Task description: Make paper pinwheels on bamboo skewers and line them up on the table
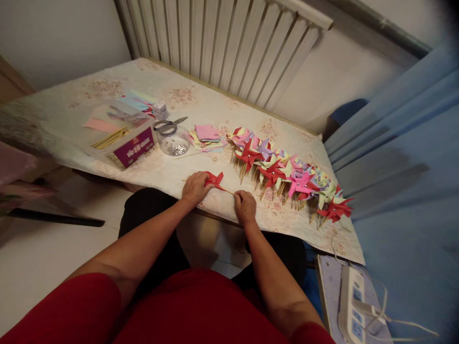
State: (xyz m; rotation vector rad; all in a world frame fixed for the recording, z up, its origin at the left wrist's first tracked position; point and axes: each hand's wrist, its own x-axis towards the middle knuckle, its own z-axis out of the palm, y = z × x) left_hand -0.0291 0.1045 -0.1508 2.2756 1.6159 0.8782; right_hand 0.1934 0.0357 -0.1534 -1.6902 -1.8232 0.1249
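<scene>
Head view, seated at the near edge of the worktop (154, 167), which carries a pale floral cloth. Left hand (195, 188) rests on a red paper pinwheel (214, 180), fingers curled over its left vanes and pressing it flat to the cloth; the grip is closed on the paper, which keeps the wheel from turning or lifting. Right hand (245, 206) sits just to the right and nearer, fingertips pinched together on the near end of a thin wooden stick (227, 190) that runs from the pinwheel's centre toward that hand; holding the stick at its free end leaves the joint with the paper in view between the two hands. Whether the stick is already fixed to the wheel cannot be told. To the right, a long row of finished pinwheels (287, 173) in red, pink, purple and pale yellow lies overlapped, sticks pointing toward the near edge, laid clear of the hands. Farther left: a stack of cut paper squares (207, 134), a clear round container (174, 145) with small shiny bits, scissors (168, 125) just behind it, and an open box (124, 143) holding spare sticks, all within reach. A power strip (350, 306) lies at near right, off the worktop.
</scene>
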